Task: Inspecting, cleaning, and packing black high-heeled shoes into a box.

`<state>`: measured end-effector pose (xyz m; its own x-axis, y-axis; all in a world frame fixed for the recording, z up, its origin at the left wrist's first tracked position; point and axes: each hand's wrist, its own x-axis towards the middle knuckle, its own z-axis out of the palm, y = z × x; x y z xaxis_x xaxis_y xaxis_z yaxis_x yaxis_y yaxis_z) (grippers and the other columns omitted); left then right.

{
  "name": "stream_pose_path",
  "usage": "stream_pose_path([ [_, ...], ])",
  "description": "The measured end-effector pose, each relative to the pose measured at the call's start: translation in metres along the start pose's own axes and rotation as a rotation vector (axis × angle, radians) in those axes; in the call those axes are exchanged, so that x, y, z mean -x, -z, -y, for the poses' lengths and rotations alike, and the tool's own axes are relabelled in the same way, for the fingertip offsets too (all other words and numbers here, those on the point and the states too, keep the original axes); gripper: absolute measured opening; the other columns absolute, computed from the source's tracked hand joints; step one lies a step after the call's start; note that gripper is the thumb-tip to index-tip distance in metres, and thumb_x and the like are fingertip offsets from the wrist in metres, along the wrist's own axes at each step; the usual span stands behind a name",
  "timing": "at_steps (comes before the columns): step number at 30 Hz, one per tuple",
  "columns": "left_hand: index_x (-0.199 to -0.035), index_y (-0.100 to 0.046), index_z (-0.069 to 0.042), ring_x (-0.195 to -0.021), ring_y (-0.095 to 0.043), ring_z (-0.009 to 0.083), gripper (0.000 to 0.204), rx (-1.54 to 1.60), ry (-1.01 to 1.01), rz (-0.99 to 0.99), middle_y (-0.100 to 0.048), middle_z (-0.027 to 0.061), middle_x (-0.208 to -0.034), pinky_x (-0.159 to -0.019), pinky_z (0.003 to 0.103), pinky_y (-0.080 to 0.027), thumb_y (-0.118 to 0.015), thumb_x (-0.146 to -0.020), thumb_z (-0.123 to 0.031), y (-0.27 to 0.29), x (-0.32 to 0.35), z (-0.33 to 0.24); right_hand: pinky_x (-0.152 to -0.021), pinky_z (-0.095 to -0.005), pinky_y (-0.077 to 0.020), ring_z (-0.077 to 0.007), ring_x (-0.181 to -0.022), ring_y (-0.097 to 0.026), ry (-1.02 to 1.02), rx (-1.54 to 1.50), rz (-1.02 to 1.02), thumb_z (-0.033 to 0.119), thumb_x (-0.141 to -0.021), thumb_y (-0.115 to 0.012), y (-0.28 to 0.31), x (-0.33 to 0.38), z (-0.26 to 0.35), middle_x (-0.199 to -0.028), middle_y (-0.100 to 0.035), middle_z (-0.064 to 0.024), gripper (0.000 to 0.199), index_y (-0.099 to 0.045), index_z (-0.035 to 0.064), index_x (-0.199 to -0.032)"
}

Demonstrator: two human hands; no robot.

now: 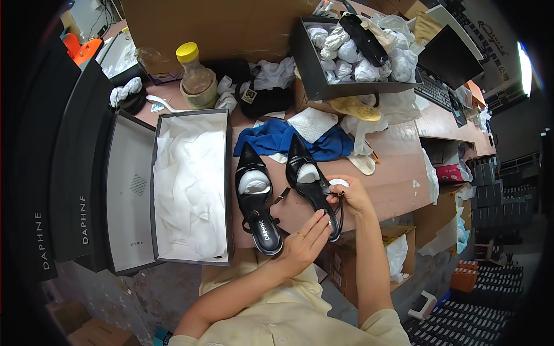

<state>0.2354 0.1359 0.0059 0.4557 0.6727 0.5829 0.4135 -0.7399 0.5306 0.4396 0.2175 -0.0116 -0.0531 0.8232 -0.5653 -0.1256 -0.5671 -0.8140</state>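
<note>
From the head view, I see my right hand (351, 195) pinching the thin ankle strap of a black pointed slingback shoe with white tissue stuffed in its toe (310, 180), fingertips pressed together on the strap at the heel end. My left hand (303, 242) lies just at seven o'clock from that grip, fingers spread flat and touching the shoe's heel end from below; it pinches nothing that I can make out. The shoe's long axis runs from its toe at eleven o'clock to its heel at five o'clock, so the heel and strap point toward my hands and the toe points away. Its twin, a second black slingback with a white paper wad (257, 199), lies just at nine o'clock, nearly parallel. Further at nine o'clock sits an open grey shoe box lined with white tissue (222, 173), nearer my left hand. Both shoes rest on the brown tabletop (398, 167).
</note>
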Motion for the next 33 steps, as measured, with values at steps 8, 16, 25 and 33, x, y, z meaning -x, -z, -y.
stream_pose_path([
  [8,-0.107,-0.057,0.005,-0.114,-0.051,0.0351,0.040,0.008,-0.073,-0.052,-0.055,0.0190,-0.117,-0.084,0.037,-0.051,-0.059,-0.068,-0.004,0.002,0.010,-0.006,-0.052,-0.0205,-0.0517,-0.0151,-0.058,-0.062,0.089,0.167,0.039,-0.002,-0.076,-0.059,-0.003,0.012,0.003,-0.077,-0.060,-0.0059,0.035,-0.058,-0.0021,-0.111],
  [16,-0.113,-0.054,-0.007,-0.098,-0.051,0.0283,0.051,-0.039,0.061,-0.323,-0.052,0.0130,-0.106,-0.078,0.036,-0.045,-0.070,-0.069,-0.026,0.005,0.031,-0.042,-0.051,-0.0190,-0.0446,-0.0070,-0.057,-0.052,0.171,0.566,0.035,-0.002,-0.070,-0.054,-0.013,0.057,0.029,-0.069,-0.054,0.0014,0.031,-0.061,0.0011,-0.100],
  [25,-0.140,-0.026,-0.009,-0.109,-0.052,0.0172,0.082,1.122,0.537,-0.117,-0.052,0.0120,-0.120,-0.094,0.029,-0.041,-0.073,-0.073,-0.014,-0.007,0.062,-0.045,-0.052,-0.0224,-0.0516,-0.0124,-0.058,-0.060,0.151,0.471,-0.002,0.000,-0.071,-0.053,-0.027,0.060,0.009,-0.073,-0.057,-0.0041,0.030,-0.060,-0.0003,-0.100],
  [33,-0.124,-0.047,-0.006,-0.095,-0.055,0.0107,0.063,1.125,0.540,-0.038,-0.053,0.0042,-0.113,-0.082,0.025,-0.047,-0.078,-0.069,-0.010,-0.014,0.063,-0.042,-0.060,-0.0275,-0.0542,-0.0147,-0.067,-0.061,0.120,0.491,0.082,0.000,-0.076,-0.057,-0.020,0.062,-0.003,-0.079,-0.061,-0.0068,0.029,-0.060,-0.0005,-0.105],
])
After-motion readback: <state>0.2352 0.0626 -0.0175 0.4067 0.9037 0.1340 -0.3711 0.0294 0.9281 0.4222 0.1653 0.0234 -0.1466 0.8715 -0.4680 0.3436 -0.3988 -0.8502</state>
